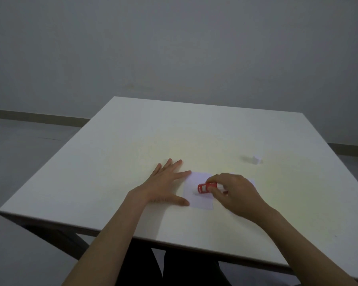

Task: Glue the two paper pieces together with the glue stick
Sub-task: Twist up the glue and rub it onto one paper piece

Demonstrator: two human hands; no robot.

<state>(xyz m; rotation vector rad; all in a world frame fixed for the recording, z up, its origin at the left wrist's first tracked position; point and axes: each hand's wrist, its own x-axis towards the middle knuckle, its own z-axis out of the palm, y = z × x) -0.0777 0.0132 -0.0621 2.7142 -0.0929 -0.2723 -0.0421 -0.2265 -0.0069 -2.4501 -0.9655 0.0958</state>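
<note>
left hand (165, 185): flat on the worktop (132, 145), palm down, fingers spread, gripping nothing; forefinger tip and thumb tip touch the left edge of the paper sheet.
paper sheet (194, 200): white, lies flat on the worktop, nearer the front edge than the back, a bit right of middle; far left corner just at the left forefinger.
glue stick (205, 187): red, tilted low and nearly on its side over the paper sheet, one end pointing left and down onto the paper; looks to touch the sheet, contact not sharp enough to be sure.
right hand (234, 193): fingers closed round the right part of the glue stick, thumb and forefinger pinching the barrel; hand covers the right side of the paper.
second paper piece (252, 180): only a white sliver shows past the right hand, just right of the first sheet; cannot tell if the two overlap.
white cap (257, 159): small white thing, standing alone on the worktop toward the right edge, behind the right hand and well apart from the papers; blurry, likely the cap of the stick.
worktop: pale, square-cornered, set at an angle to the view, grey wall (174, 48) behind its back edge.
forearms: both bare, reaching in over the front edge.
</note>
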